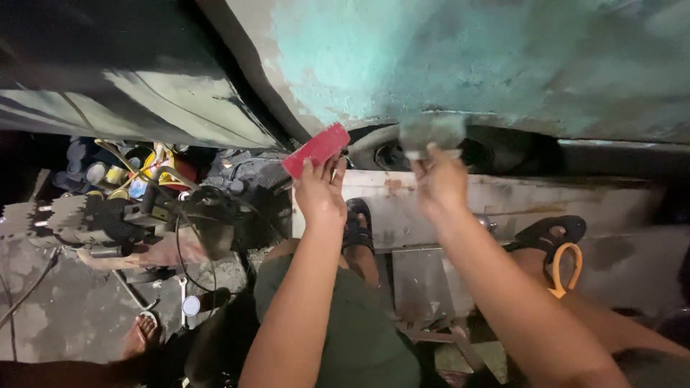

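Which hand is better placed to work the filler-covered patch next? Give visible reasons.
Probably the right hand: it holds a grey spreader right at the green panel. The left hand holds a red spreader lower, off the patch.

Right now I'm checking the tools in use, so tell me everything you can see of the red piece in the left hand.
The red piece is a flat, roughly rectangular slab, bright red with a matt, slightly grainy look; its material cannot be told. It is tilted, its upper end toward the right, just below the edge of the teal, patchy panel. The left hand holds its lower edge with raised fingertips. Whether it touches the panel is unclear.
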